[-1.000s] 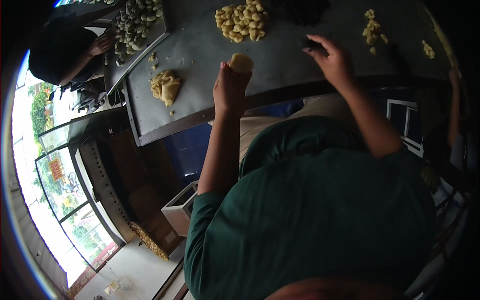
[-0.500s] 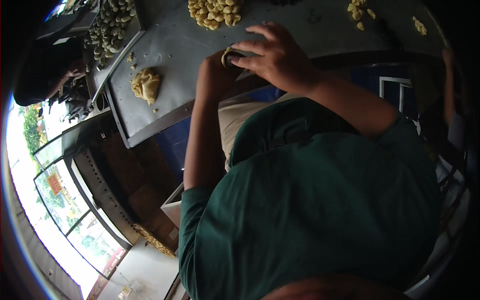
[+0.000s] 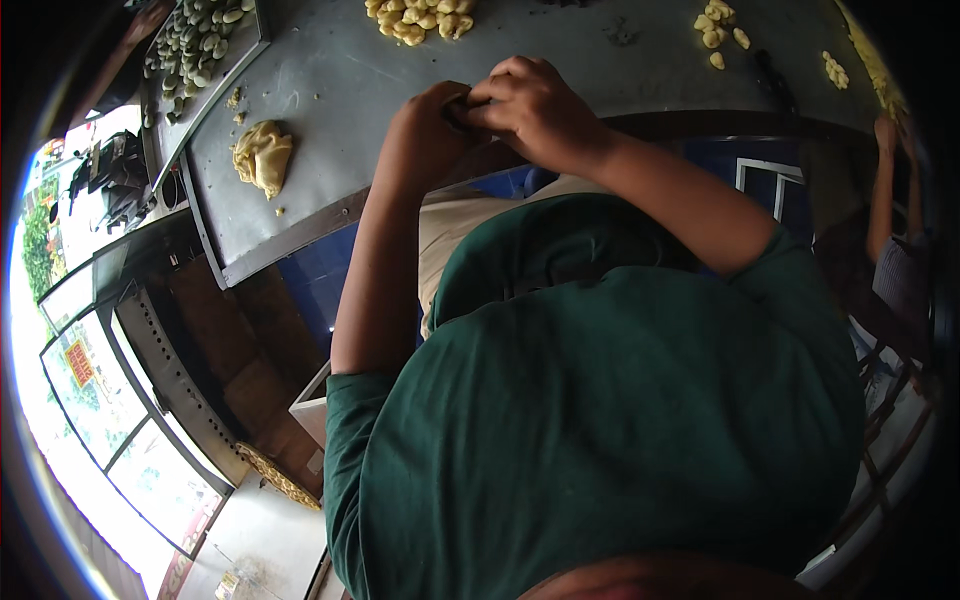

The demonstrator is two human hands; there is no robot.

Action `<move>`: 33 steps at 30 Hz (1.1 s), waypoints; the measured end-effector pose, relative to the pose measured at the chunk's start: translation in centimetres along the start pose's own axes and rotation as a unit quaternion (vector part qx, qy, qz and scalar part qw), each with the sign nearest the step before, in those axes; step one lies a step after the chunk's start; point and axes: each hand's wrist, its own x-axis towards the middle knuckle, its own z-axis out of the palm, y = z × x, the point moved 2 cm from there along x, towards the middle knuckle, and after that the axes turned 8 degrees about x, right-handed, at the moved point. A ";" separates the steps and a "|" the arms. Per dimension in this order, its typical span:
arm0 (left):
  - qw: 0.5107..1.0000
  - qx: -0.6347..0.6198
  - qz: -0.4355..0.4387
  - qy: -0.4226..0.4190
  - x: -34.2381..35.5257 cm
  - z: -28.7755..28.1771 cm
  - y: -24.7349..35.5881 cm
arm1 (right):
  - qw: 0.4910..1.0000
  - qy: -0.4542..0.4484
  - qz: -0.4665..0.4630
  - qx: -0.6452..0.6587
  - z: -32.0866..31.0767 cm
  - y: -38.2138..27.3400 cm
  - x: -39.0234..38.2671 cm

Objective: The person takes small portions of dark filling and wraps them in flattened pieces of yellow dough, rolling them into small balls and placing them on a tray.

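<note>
My left hand [image 3: 428, 138] and my right hand [image 3: 540, 115] meet over the table's near edge, fingers closed around a small dough piece with a dark filling [image 3: 458, 114]. Only a dark part of it shows between the fingers; the rest is hidden. The left hand cups it from the side, while the right fingertips press on it from above. Left of my hands, a soft lump of yellow dough [image 3: 262, 158] lies on the metal table [image 3: 330, 120]. Beyond them is a pile of small yellow dough pieces [image 3: 418, 20].
A tray of green oval pieces [image 3: 200, 50] stands at the far left, a person's arm [image 3: 135, 30] beside it. More dough pieces [image 3: 713, 30] lie at the far right. Another person's hands [image 3: 890, 135] touch a long yellow dough mass [image 3: 875, 65] at the right edge.
My right fingers, spread before, have closed down over the dough piece, and its pale rim no longer shows. At the right edge, the other person's second arm and the long dough have come into view.
</note>
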 end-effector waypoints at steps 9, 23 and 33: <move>0.997 0.046 -0.061 0.032 -0.5 -0.9 1.7 | 0.999 -0.006 0.033 -0.035 -1.4 -1.5 1.2; 0.994 -0.044 -0.054 0.088 0.7 0.3 0.7 | 0.994 -0.023 0.070 0.078 -0.8 1.6 2.9; 0.992 -0.071 -0.016 0.102 -0.4 -0.6 3.2 | 0.934 0.029 0.185 0.304 -1.8 2.1 3.5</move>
